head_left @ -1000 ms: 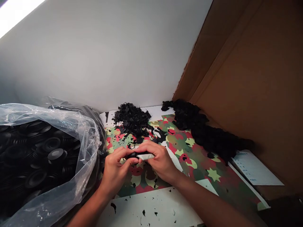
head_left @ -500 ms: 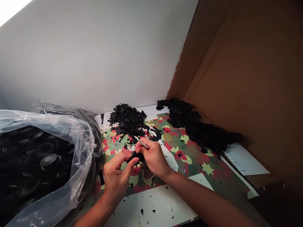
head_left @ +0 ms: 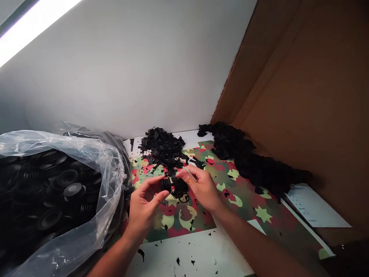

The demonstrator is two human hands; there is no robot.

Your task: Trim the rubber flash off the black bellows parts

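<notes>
My left hand holds a black ribbed rubber part between thumb and fingers, over the patterned sheet. Close on its right, my right hand is closed around a thin pale tool, mostly hidden by the fingers. The two hands are apart. Behind them lies a heap of black shavings, with loose scraps scattered toward the front. At the left, an open clear plastic bag is full of black ribbed round parts.
A long dark pile runs along the cardboard wall on the right. A white printed paper lies beside it. A pale wall stands behind the camouflage-patterned sheet. White board shows in front.
My right hand has drawn away from the black part, which now shows between my left fingers. The camera view has shifted, and more of the bright light shows at top left.
</notes>
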